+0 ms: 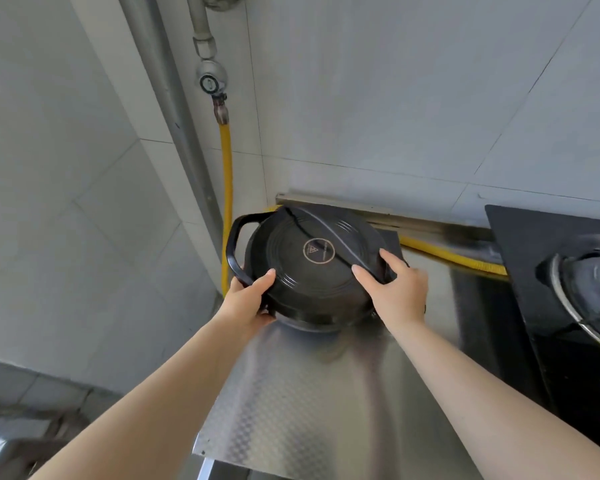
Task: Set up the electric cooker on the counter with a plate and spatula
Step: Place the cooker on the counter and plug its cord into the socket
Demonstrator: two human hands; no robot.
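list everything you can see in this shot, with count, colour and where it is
electric cooker: one, black, round, at the back of the counter, held on both sides
loop handle: one, black, on the cooker's left side
cord: one, black, lying across the cooker's top
counter: one, patterned steel, centre foreground
gas hose: one, yellow, down the wall, then along behind the counter
valve: one, silver, on the pipe above the hose
gas stove: one, black, right edge
wall tiles: many, pale grey, behind
left hand: one, bare, gripping the cooker's left edge
right hand: one, bare, on the cooker's right edge over the cord
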